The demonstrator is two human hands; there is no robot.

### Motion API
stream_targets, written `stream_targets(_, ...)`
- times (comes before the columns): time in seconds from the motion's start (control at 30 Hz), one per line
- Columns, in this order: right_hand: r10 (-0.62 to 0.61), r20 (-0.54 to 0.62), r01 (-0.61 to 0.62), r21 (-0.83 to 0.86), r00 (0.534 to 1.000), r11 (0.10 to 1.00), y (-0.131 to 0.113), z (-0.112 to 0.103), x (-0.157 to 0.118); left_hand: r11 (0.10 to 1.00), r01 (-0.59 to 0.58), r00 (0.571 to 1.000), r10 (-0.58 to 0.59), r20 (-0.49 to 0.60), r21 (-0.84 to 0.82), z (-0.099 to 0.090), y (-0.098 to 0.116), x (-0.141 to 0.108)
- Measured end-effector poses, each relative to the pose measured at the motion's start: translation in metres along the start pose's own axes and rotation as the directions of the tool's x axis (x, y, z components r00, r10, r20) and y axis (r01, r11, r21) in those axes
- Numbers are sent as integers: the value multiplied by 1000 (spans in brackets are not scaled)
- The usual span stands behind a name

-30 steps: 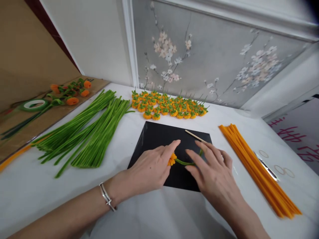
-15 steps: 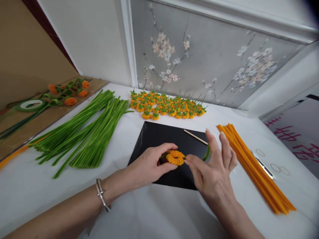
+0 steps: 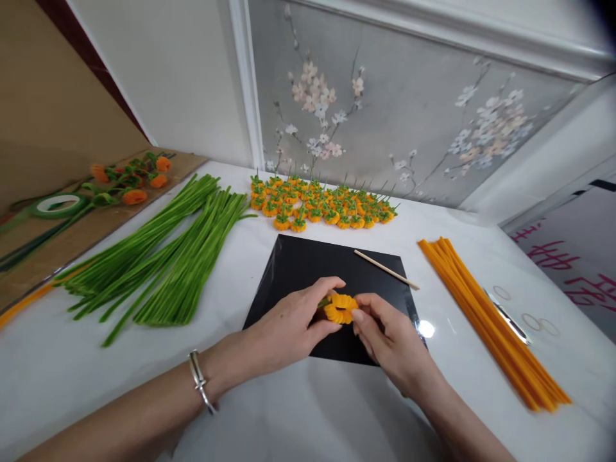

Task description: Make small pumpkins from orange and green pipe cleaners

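Between my two hands, above the black mat [image 3: 332,263], is an orange ring-shaped pipe-cleaner flower [image 3: 341,301] with a ruffled rim and an opening in its middle. My left hand [image 3: 298,321] pinches it from the left, thumb below and fingers above; a bit of green shows beside those fingers. From the right, my right hand [image 3: 389,330] grips the flower's edge between thumb and forefinger, its other fingers curled under and partly hidden. A thin wooden stick [image 3: 386,269] lies across the mat's upper right edge.
Green pipe cleaners [image 3: 192,269] lie in bundles at left, orange pipe cleaners [image 3: 491,327] at right beside tweezers [image 3: 507,317] and thin rings [image 3: 530,323]. Many small orange flowers [image 3: 315,208] stand by the wall. Green tape [image 3: 58,205] and finished blooms [image 3: 135,196] rest on cardboard.
My right hand's raised fingers have folded down, and its thumb and forefinger have moved onto the flower's right edge. The green strand by that hand has gone from sight; the stick is fully visible.
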State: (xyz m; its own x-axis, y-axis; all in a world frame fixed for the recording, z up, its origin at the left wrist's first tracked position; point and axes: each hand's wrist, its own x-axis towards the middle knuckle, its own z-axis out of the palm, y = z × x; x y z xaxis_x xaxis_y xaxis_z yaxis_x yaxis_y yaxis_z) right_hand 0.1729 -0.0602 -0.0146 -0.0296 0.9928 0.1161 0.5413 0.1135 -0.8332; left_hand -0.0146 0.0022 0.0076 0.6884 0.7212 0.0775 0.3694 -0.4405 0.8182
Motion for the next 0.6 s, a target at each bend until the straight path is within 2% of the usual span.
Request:
stream_targets(0.1,5,-87,-8,-40,996,999,0,-2,1,976,120,992,-113,49,-184,-5,-6,4)
stream_targets(0.2,46,-63,-46,2,997,999,1,-4,2,877,247,965,-186,183,-413,-9,-10,9)
stream_targets(0.3,83,-38,-80,81,996,994,-1,-4,3,795,352,927,-222,302,-495,-8,-10,10)
stream_targets(0.4,133,-24,-124,238,991,963,-3,-4,3,749,395,913,-257,316,-531,-7,-8,10)
stream_targets(0.47,193,9,-180,400,981,899,-3,-6,4,732,408,910,-282,303,-545,-7,-7,9)
stream_targets(0.6,311,56,-267,671,949,692,1,-7,5,729,401,915,-286,286,-555,-9,-6,10)
